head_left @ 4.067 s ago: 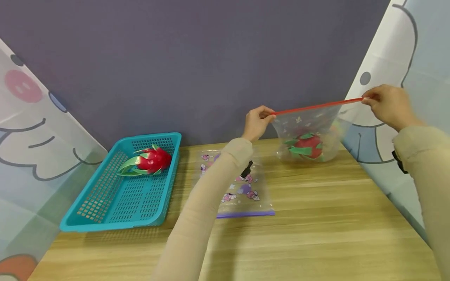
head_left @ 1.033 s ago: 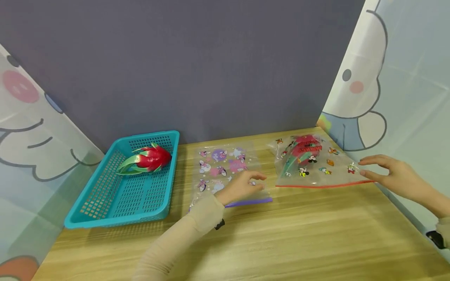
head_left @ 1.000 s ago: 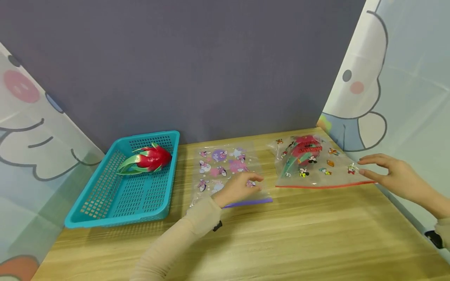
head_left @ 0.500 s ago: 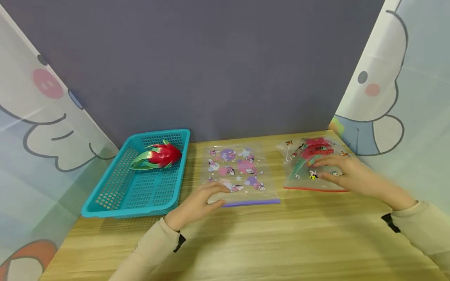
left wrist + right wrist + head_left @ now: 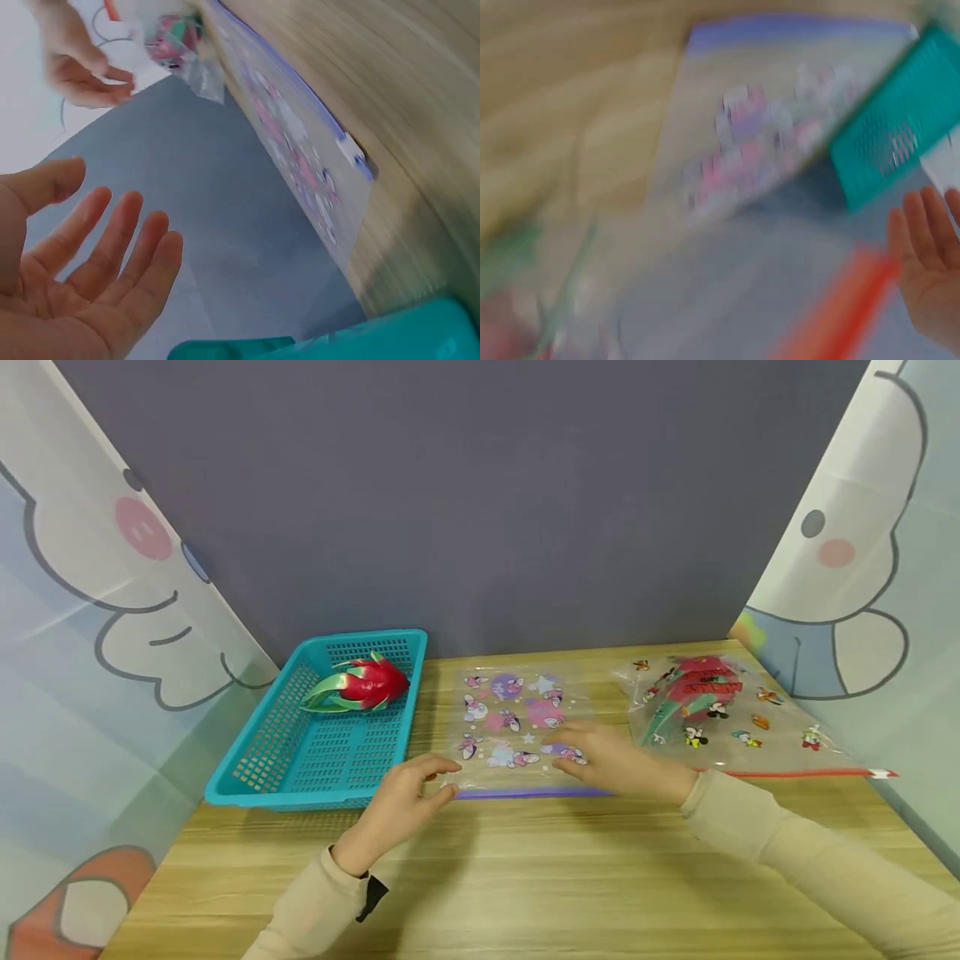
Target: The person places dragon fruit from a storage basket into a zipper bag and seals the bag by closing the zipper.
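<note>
In the head view a clear zip bag with pink prints (image 5: 517, 718) and a purple strip lies flat on the table. My left hand (image 5: 397, 814) hovers by its near left corner, fingers loosely bent and holding nothing; the left wrist view shows that open palm (image 5: 97, 277). Over the bag's near right part reaches my right hand (image 5: 615, 760), its fingers relaxed. To the right lies a red-strip zip bag (image 5: 757, 743), with a red-and-green dragon fruit (image 5: 697, 681) inside. A second dragon fruit (image 5: 375, 683) sits in the teal basket (image 5: 315, 797).
A dark grey panel (image 5: 480, 510) rises behind the wooden table (image 5: 525, 885). Cartoon-printed sheets (image 5: 847, 568) flank both sides. The basket stands left of the purple-strip bag. The right wrist view is blurred.
Earlier both hands held up the red-strip bag; it now lies flat. My right hand has moved left off it, over the purple-strip bag, while my left hand has shifted left. The view has shifted too.
</note>
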The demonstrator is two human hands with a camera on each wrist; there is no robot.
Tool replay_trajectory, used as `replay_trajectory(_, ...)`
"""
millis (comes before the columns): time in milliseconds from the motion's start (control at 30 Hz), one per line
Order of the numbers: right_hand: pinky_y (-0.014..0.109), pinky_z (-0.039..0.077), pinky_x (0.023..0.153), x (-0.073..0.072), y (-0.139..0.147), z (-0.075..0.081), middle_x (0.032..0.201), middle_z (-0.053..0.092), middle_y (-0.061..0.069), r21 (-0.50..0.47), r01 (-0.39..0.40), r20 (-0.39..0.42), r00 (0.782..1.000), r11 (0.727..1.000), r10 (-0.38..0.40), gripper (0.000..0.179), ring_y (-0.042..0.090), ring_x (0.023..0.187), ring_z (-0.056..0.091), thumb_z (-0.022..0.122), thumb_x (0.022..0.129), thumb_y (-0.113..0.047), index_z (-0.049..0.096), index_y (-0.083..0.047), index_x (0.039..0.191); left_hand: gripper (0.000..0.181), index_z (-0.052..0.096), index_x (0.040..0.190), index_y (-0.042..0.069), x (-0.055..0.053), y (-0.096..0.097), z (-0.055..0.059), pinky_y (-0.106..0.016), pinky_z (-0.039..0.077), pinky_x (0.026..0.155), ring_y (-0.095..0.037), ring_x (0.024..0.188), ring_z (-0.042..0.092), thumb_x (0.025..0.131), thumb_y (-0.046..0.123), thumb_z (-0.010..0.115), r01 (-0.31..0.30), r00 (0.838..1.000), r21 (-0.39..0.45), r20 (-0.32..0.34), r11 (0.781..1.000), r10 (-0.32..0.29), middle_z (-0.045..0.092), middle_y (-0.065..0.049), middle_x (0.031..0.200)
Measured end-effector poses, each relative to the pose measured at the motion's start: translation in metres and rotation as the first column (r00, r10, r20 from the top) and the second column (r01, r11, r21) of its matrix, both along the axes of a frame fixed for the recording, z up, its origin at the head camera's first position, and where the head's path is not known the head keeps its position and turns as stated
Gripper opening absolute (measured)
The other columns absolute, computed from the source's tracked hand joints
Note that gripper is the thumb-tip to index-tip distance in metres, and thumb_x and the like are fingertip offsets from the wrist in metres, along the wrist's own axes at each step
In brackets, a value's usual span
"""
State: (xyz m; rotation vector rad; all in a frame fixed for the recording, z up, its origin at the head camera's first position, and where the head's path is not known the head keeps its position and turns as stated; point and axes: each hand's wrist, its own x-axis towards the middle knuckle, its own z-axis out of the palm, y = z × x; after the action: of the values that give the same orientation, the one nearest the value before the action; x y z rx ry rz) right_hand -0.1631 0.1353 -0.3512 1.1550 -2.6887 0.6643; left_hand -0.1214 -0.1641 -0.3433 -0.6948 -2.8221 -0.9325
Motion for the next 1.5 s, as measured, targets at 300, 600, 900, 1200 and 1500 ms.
replay_trajectory(300, 0.034, 0.051, 0.086, -0.021, -0.024, -0.051, 0.11, 0.062, 0.002, -0.049, -0.104, 0.206, 0.972, 0.993, 0.112, 0.032, 0.02, 0.101, 0.059, 0.067, 0.084, -0.018, 0.062, -0.006, 0.113, 0.017, 0.067, 0.101, 0.012, 0.0, -0.001, -0.004, -0.031, 0.052, 0.08, -0.017, 0.091, 0.063, 0.085, 0.012, 0.064, -0.111, 0.977, 0.175, 0.198, 0.978, 0.076, 0.067, -0.004, 0.102)
replay_trajectory(600, 0.033, 0.05, 0.085, -0.019, -0.033, -0.07, 0.107, 0.06, 0.002, 0.091, -0.114, 0.191, 0.977, 0.989, 0.095, 0.03, 0.018, 0.097, 0.058, 0.068, 0.083, -0.023, 0.064, -0.006, 0.108, 0.016, 0.067, 0.101, 0.012, 0.0, -0.005, -0.016, -0.023, 0.051, 0.073, -0.014, 0.085, 0.064, 0.086, 0.017, 0.063, -0.112, 0.964, 0.162, 0.255, 0.98, 0.068, 0.068, -0.004, 0.098)
replay_trajectory(900, 0.025, 0.051, 0.08, -0.023, -0.03, -0.074, 0.101, 0.061, 0.002, 0.027, -0.113, 0.23, 0.968, 0.993, 0.103, 0.027, 0.015, 0.09, 0.06, 0.067, 0.083, -0.02, 0.064, -0.004, 0.104, 0.017, 0.066, 0.103, 0.01, 0.0, -0.003, -0.021, -0.024, 0.051, 0.078, -0.018, 0.092, 0.062, 0.087, 0.017, 0.062, -0.07, 0.962, 0.159, 0.272, 0.985, 0.024, 0.067, -0.009, 0.101)
replay_trajectory(1200, 0.023, 0.052, 0.076, -0.027, -0.03, -0.072, 0.091, 0.063, -0.001, -0.015, -0.106, 0.232, 0.967, 0.994, 0.107, 0.015, 0.012, 0.084, 0.061, 0.067, 0.083, -0.017, 0.069, -0.006, 0.094, 0.017, 0.067, 0.102, 0.008, -0.001, -0.002, -0.027, -0.023, 0.051, 0.078, -0.017, 0.092, 0.062, 0.086, 0.014, 0.062, -0.045, 0.973, 0.147, 0.232, 0.988, 0.009, 0.068, -0.002, 0.099)
replay_trajectory(1500, 0.022, 0.051, 0.07, -0.03, -0.023, -0.077, 0.084, 0.065, 0.0, -0.035, -0.077, 0.181, 0.98, 0.996, 0.082, 0.009, 0.011, 0.077, 0.061, 0.069, 0.081, -0.012, 0.071, -0.006, 0.087, 0.018, 0.067, 0.102, 0.004, -0.001, -0.003, -0.031, -0.023, 0.051, 0.078, -0.019, 0.092, 0.063, 0.087, 0.009, 0.06, -0.019, 0.973, 0.155, 0.232, 0.988, -0.018, 0.067, -0.004, 0.1)
